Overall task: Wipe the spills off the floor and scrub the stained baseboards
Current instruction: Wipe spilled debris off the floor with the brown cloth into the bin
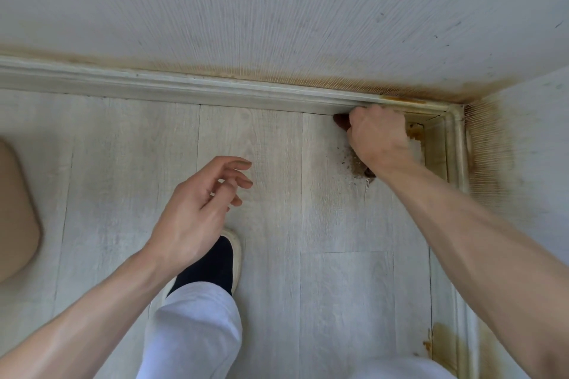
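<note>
So the right hand (380,138) was down in the corner, fingers curled around something brownish, a brush (341,124) I think, though only its dark end poked out past the knuckles, right up against the baseboard (215,92). Something white (415,148) showed just past the hand on the corner side, couldn't tell what it was. Under the wrist there was a patch of dark specks and grime (354,166) on the pale wood-look floor (271,144).

The left hand (200,203) hung in the air above the floor, fingers loose and spread a bit, holding nothing. Below it was a foot in a black sock and a light slipper (235,252), plus a white trouser leg (194,326).

Orange-brown stains ran along the bottom of the wall (277,9) above the baseboard, got worse in the corner, and another rusty blotch (440,338) sat by the right-hand baseboard lower down. Something tan (15,209) stuck in from the left edge.
</note>
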